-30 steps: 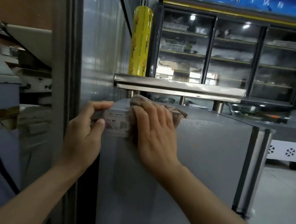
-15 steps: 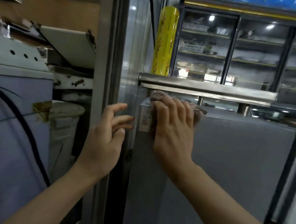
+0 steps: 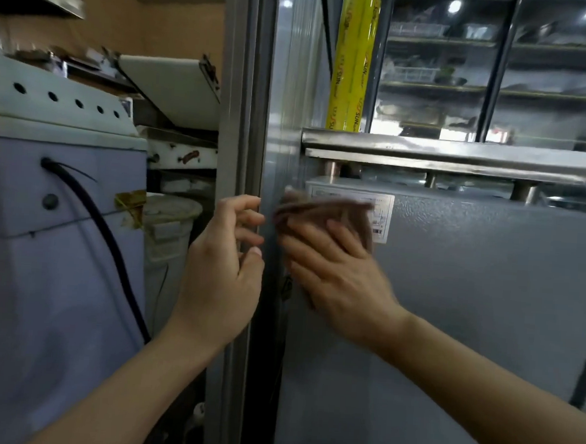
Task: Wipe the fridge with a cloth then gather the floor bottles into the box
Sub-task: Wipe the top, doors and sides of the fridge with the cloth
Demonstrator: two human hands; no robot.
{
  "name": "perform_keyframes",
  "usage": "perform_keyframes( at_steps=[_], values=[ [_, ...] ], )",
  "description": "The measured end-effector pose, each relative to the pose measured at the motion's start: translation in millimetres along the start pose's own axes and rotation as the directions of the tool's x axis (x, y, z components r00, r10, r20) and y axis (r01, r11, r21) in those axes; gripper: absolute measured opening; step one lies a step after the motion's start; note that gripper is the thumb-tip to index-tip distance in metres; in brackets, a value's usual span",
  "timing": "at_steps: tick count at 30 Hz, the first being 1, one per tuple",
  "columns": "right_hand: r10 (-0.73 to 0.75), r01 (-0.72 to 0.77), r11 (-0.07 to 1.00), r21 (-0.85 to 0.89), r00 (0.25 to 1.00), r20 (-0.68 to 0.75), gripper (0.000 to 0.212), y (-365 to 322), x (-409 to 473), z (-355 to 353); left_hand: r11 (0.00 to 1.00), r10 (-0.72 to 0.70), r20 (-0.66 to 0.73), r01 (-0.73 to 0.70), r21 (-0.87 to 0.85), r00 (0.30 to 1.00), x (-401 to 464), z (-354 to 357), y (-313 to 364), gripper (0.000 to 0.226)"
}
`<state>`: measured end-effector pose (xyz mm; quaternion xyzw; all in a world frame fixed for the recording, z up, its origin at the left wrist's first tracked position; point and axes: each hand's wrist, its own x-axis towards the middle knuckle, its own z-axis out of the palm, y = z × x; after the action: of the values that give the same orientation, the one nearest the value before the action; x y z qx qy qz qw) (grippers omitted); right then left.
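Wiping step in hand, judged from the right hand [image 3: 336, 279] at centre frame: fingers straight and laid together, pressing a brown cloth [image 3: 323, 211] flat against the grey fridge [image 3: 468, 301] side panel near its upper left corner. Cloth and fingertips are motion-blurred; a flat palm likely spreads pressure over more of the cloth.

Left hand [image 3: 220, 269] at 9 o'clock of the right, just beside it: fingers loosely curled, holding nothing, tips close to the vertical metal post [image 3: 243, 116]. Contact with the post cannot be told. Probably hovering to steady the body or to take the cloth.

Cloth partly covers a white label [image 3: 381, 220] at 1 o'clock of the right hand. A barcode shows at its lower right; print too small to read.

Farther, at 12 o'clock: a steel shelf [image 3: 460, 156] on short legs above the fridge top. A yellow roll [image 3: 353, 60] stands upright on it, leaning by the post, presumably parked within reach. Lettering along it reads "SUN"; the rest is unclear.

Far, at 1–2 o'clock: glass-door cabinets [image 3: 500, 69] with shelves, contents dim.

At 9 o'clock: a pale machine housing [image 3: 43, 241] with a black cable [image 3: 111, 245].

No floor bottles or box in view; that stage is not yet begun.
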<state>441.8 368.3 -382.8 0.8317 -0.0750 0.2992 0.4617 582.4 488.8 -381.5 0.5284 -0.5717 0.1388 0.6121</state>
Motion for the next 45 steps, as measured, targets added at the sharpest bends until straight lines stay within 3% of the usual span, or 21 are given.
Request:
perform_keyframes(
  at_steps=[4, 7, 9, 11, 15, 17, 20, 25, 28, 30, 33, 35, 41, 45],
  values=[
    [-0.184, 0.175, 0.982, 0.065, 0.969, 0.163, 0.04, -42.1, -43.3, 11.4, 0.999, -0.029, 0.009, 0.029, 0.038, 1.0, -13.8, -1.5, 0.2, 0.045],
    [-0.235, 0.233, 0.972, 0.03, 0.953, 0.19, 0.049, -42.1, -58.9, 10.6, 0.996, -0.058, 0.054, 0.054, 0.076, 0.997, -24.2, 1.9, -2.0, 0.046],
    [-0.146, 0.146, 0.989, 0.015, 0.983, 0.109, 0.055, -17.5, -57.1, 3.9, 0.994, -0.079, 0.071, 0.073, 0.085, 0.994, -27.9, 6.3, -4.3, 0.046],
    [0.063, -0.063, 0.998, -0.001, 0.998, -0.015, 0.059, 17.8, -47.1, -8.4, 0.991, -0.086, 0.063, 0.08, 0.105, 0.994, -27.9, 14.1, -6.6, 0.046],
    [0.285, -0.293, 0.956, -0.023, 0.943, -0.172, 0.057, 52.0, -34.4, -20.1, 0.984, -0.167, 0.089, 0.16, 0.083, 0.982, -23.5, 44.1, -4.3, 0.045],
    [0.305, -0.31, 0.951, 0.001, 0.934, -0.185, 0.059, 36.7, -46.1, -10.8, 0.982, -0.184, 0.086, 0.18, 0.048, 0.979, -22.3, 58.0, -1.2, 0.045],
    [0.231, -0.229, 0.973, 0.04, 0.972, -0.048, 0.067, -2.5, -93.5, 5.3, 0.966, -0.223, 0.06, 0.213, 0.144, 0.973, -24.8, 71.9, -1.1, 0.054],
    [0.121, -0.126, 0.991, 0.042, 0.988, 0.1, 0.057, -34.7, -151.3, 4.9, 0.928, -0.317, 0.071, 0.294, 0.227, 0.946, -31.2, 81.9, -3.1, 0.059],
    [0.261, -0.26, 0.965, 0.032, 0.965, -0.033, 0.054, -7.7, -130.6, -9.4, 0.923, -0.332, 0.05, 0.314, 0.224, 0.942, -33.0, 84.3, -2.2, 0.06],
    [0.417, -0.416, 0.908, 0.045, 0.897, -0.146, 0.052, 19.2, -110.9, -19.2, 0.922, -0.332, 0.03, 0.318, 0.219, 0.943, -35.2, 87.5, -2.4, 0.061],
    [0.519, -0.525, 0.85, 0.048, 0.816, -0.253, 0.048, 36.1, -98.3, -19.7, 0.93, -0.319, 0.006, 0.311, 0.197, 0.948, -36.3, 89.6, -5.2, 0.059],
    [0.537, -0.542, 0.839, 0.053, 0.809, -0.239, 0.049, 20.0, -114.6, -9.8, 0.934, -0.306, 0.002, 0.299, 0.197, 0.952, -36.5, 90.4, -7.2, 0.058],
    [0.366, -0.366, 0.93, -0.019, 0.928, 0.063, 0.063, -39.9, -208.0, 3.6, 0.936, -0.3, -0.009, 0.296, 0.191, 0.954, -34.9, 89.5, -9.6, 0.055],
    [0.455, -0.449, 0.89, 0.084, 0.887, -0.074, 0.042, 0.1, -179.5, -22.3, 0.939, -0.308, -0.028, 0.309, 0.149, 0.951, -36.3, 91.2, -12.9, 0.052]
  ],
)
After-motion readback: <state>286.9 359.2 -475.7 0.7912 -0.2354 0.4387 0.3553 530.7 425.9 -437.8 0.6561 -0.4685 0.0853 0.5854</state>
